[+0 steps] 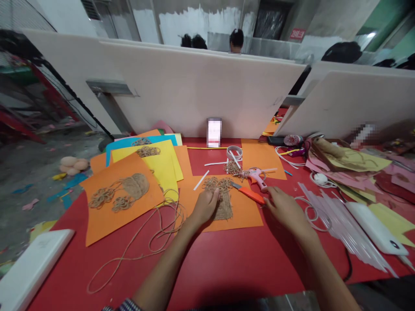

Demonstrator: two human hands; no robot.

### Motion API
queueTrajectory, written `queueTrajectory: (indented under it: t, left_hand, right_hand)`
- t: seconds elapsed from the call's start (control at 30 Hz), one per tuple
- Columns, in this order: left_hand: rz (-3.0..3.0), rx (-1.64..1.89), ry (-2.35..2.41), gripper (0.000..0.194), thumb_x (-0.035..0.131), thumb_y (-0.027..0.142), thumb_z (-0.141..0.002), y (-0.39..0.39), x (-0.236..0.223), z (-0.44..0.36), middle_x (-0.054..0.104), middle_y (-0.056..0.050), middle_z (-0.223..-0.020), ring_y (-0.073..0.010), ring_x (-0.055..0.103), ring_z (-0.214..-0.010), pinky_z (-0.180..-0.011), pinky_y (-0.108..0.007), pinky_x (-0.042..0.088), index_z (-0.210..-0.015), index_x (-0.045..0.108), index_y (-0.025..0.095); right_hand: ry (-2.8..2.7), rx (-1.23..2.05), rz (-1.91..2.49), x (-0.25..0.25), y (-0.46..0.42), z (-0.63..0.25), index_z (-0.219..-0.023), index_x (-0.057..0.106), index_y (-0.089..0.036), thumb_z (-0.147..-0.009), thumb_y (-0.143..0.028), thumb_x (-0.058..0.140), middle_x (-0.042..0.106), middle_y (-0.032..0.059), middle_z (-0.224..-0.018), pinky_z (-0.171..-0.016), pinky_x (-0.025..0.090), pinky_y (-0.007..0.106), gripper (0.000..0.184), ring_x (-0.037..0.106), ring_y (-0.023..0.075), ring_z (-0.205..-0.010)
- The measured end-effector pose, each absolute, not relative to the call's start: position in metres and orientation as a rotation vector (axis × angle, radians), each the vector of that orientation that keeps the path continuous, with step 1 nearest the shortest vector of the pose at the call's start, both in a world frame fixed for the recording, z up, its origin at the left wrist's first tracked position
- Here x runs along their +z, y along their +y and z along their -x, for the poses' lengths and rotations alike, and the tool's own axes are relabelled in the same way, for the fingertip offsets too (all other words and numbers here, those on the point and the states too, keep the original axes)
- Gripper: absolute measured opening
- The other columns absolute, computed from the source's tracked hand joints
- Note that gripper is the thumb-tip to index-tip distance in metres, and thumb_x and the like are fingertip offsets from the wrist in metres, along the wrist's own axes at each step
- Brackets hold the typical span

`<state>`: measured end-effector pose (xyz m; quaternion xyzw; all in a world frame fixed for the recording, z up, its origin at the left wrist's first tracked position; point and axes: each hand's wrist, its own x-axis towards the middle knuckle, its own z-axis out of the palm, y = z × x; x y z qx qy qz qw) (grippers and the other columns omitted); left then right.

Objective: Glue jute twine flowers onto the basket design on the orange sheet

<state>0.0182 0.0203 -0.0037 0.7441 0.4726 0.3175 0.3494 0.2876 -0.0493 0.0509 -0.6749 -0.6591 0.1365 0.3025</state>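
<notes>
My left hand (206, 206) rests on the orange sheet (249, 216), its fingers closed at the left edge of a brown twine piece (224, 208). That piece has a woven lower body and looped twine flowers at its top; my fingers hide part of it. To the right, my right hand (281, 207) reaches in with thumb and fingers apart. Its fingertips are at the handle end of a pink glue gun (257, 177) and the rear end of an orange utility knife (251, 195). Whether they touch either tool is hard to tell. The knife's blade end points toward the twine flowers.
Another orange sheet (113, 216) with twine shapes lies left, beside yellow sheets (158, 164) and loose twine (121, 258). A tape roll (234, 153) and lit phone (214, 133) stand behind. Clear glue sticks (350, 231) and a white power bank (376, 226) lie right. White partition boards (194, 90) close the back.
</notes>
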Motion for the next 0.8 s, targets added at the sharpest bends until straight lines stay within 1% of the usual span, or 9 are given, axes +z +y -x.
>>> queueTrajectory:
  t: [0.03, 0.1, 0.2, 0.27, 0.33, 0.43, 0.53, 0.67, 0.8]
  left_hand:
    - [-1.982, 0.818, 1.219, 0.050, 0.023, 0.045, -0.101, 0.019, 0.000, -0.018, 0.039, 0.002, -0.055, -0.0130, 0.040, -0.054, -0.059, -0.028, 0.029, -0.060, 0.038, 0.021]
    - [-2.090, 0.793, 1.189, 0.050, 0.022, 0.043, -0.102, 0.017, 0.008, -0.018, 0.046, 0.000, -0.058, -0.0140, 0.045, -0.056, -0.060, -0.028, 0.032, -0.063, 0.043, 0.020]
    - [-2.244, 0.736, 1.145, 0.049, 0.022, 0.038, -0.103, 0.016, 0.014, -0.017, 0.059, -0.005, -0.066, -0.0164, 0.055, -0.062, -0.064, -0.029, 0.038, -0.074, 0.055, 0.017]
    - [-2.307, 0.739, 1.144, 0.047, 0.023, 0.035, -0.104, 0.017, 0.015, -0.016, 0.066, -0.009, -0.074, -0.0184, 0.059, -0.067, -0.067, -0.030, 0.041, -0.084, 0.061, 0.016]
    - [-2.318, 0.771, 1.141, 0.046, 0.023, 0.034, -0.104, 0.019, 0.015, -0.014, 0.069, -0.010, -0.081, -0.0194, 0.062, -0.072, -0.069, -0.031, 0.043, -0.091, 0.063, 0.015]
    - [-2.287, 0.796, 1.148, 0.044, 0.025, 0.036, -0.105, 0.021, 0.013, -0.011, 0.069, -0.009, -0.084, -0.0188, 0.063, -0.074, -0.071, -0.030, 0.043, -0.093, 0.063, 0.017]
    - [-2.220, 0.828, 1.188, 0.042, 0.032, 0.038, -0.104, 0.021, 0.010, -0.011, 0.067, -0.006, -0.078, -0.0174, 0.060, -0.071, -0.070, -0.029, 0.041, -0.084, 0.062, 0.017]
    - [-1.972, 0.950, 1.252, 0.043, 0.040, 0.042, -0.100, 0.019, 0.004, -0.016, 0.060, -0.002, -0.066, -0.0143, 0.053, -0.063, -0.063, -0.026, 0.037, -0.071, 0.058, 0.016]
    - [-1.796, 0.947, 1.219, 0.048, 0.041, 0.050, -0.097, 0.018, 0.001, -0.021, 0.052, 0.000, -0.060, -0.0128, 0.045, -0.058, -0.058, -0.025, 0.032, -0.064, 0.052, 0.016]
  right_hand:
    - [-1.781, 0.364, 1.761, 0.053, -0.046, -0.279, -0.095, 0.069, -0.024, -0.086, -0.030, 0.062, 0.069, 0.0106, -0.098, -0.067, 0.034, 0.035, 0.013, 0.058, 0.0237, -0.078]
    - [-1.837, 0.501, 1.651, 0.058, -0.037, -0.253, -0.100, 0.069, -0.025, -0.092, -0.038, 0.058, 0.070, 0.0074, -0.097, -0.072, 0.038, 0.035, 0.019, 0.060, 0.0226, -0.082]
    - [-1.854, 0.651, 1.530, 0.059, -0.020, -0.211, -0.099, 0.071, -0.024, -0.091, -0.044, 0.058, 0.071, 0.0049, -0.092, -0.071, 0.042, 0.031, 0.025, 0.060, 0.0187, -0.077]
    - [-1.896, 0.742, 1.449, 0.057, -0.007, -0.194, -0.092, 0.071, -0.023, -0.091, -0.040, 0.058, 0.072, 0.0039, -0.088, -0.070, 0.042, 0.030, 0.022, 0.061, 0.0173, -0.076]
    - [-1.893, 0.821, 1.400, 0.053, 0.005, -0.188, -0.084, 0.070, -0.021, -0.089, -0.033, 0.058, 0.071, 0.0029, -0.082, -0.067, 0.042, 0.028, 0.018, 0.061, 0.0159, -0.072]
    - [-1.845, 0.905, 1.373, 0.046, 0.017, -0.188, -0.079, 0.067, -0.019, -0.084, -0.027, 0.060, 0.068, 0.0020, -0.076, -0.064, 0.041, 0.026, 0.012, 0.059, 0.0146, -0.068]
    - [-1.800, 0.908, 1.392, 0.038, 0.020, -0.188, -0.078, 0.064, -0.019, -0.081, -0.026, 0.059, 0.065, 0.0012, -0.073, -0.063, 0.041, 0.026, 0.009, 0.057, 0.0143, -0.066]
    - [-1.670, 0.864, 1.398, 0.026, 0.010, -0.179, -0.077, 0.057, -0.021, -0.080, -0.027, 0.059, 0.058, -0.0012, -0.069, -0.059, 0.039, 0.026, 0.008, 0.051, 0.0134, -0.061]
    - [-1.514, 0.858, 1.308, 0.018, -0.002, -0.170, -0.081, 0.054, -0.022, -0.085, -0.029, 0.058, 0.058, 0.0003, -0.076, -0.064, 0.043, 0.027, 0.009, 0.053, 0.0151, -0.067]
